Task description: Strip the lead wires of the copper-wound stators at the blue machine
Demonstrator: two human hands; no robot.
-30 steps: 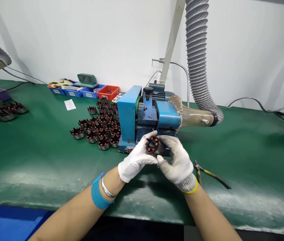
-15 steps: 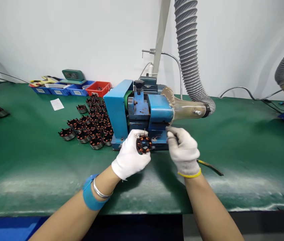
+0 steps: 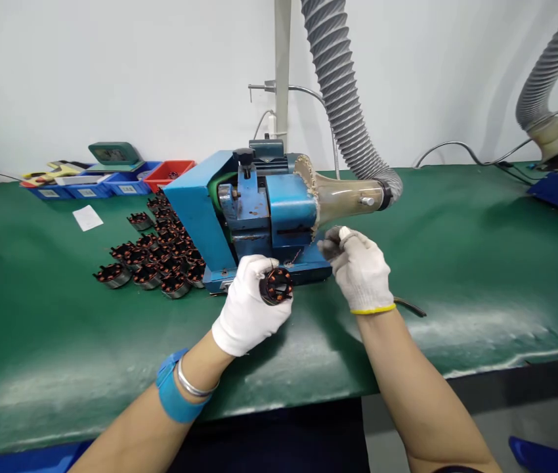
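Note:
In a white glove, my left hand (image 3: 249,305) grips a motor stator (image 3: 277,286), a ring with a black frame and copper windings. Its open face is turned up and tilted to the right, in front of the blue belt-driven machine (image 3: 293,202). My right hand (image 3: 360,269), in a white glove with grey fingertips and a yellow cuff, hovers by the machine's right front corner. Its fingers are curled and pressed together; whatever may be between them is hidden. Beneath its wrist, a thin tool with a yellow handle (image 3: 409,306) lies partly covered on the green mat.
Several similar stators (image 3: 161,249) crowd the mat left of the machine. Behind them sit blue bins (image 3: 89,190), a red bin (image 3: 167,172) and a paper slip (image 3: 87,218). A grey ribbed hose (image 3: 341,92) joins a translucent nozzle (image 3: 345,199) on the machine.
The view has swung right, so the bench items appear further left. The stator has tilted in my left hand. My right hand has shifted up and a little away from the machine.

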